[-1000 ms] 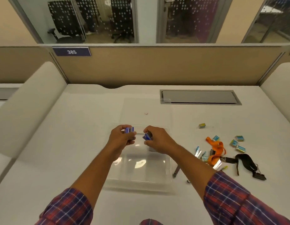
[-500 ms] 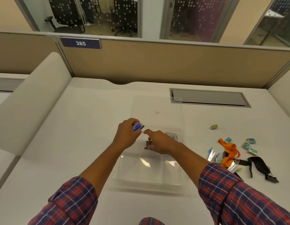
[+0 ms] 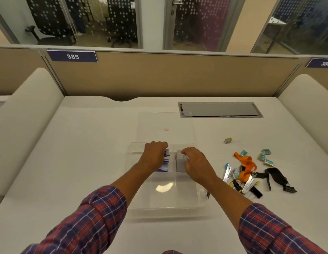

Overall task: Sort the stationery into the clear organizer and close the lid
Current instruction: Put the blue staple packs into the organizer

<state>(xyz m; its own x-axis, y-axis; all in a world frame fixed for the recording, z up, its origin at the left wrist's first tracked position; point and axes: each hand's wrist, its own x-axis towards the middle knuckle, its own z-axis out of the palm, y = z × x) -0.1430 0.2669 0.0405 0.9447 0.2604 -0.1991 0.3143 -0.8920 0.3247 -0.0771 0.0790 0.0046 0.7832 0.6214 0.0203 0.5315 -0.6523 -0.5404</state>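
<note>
your left hand (image 3: 155, 156) pinches blue packs (image 3: 164, 163) and your right hand (image 3: 195, 163) rests loosely curled on the grey box (image 3: 180, 166), to seat both in the clear organizer (image 3: 166, 202).

Organizer (image 3: 199, 204): on the bench (image 3: 86, 143), near its middle, straight ahead.
Lid (image 3: 177, 125): flat on the bench just behind the organizer.
Inside, far end: small boxes (image 3: 165, 166) left, a flat pad (image 3: 180, 165) right.
Loose stationery (image 3: 247, 173): on the bench right of the organizer.
Floor hatch (image 3: 220, 109): behind, to the right.
</note>
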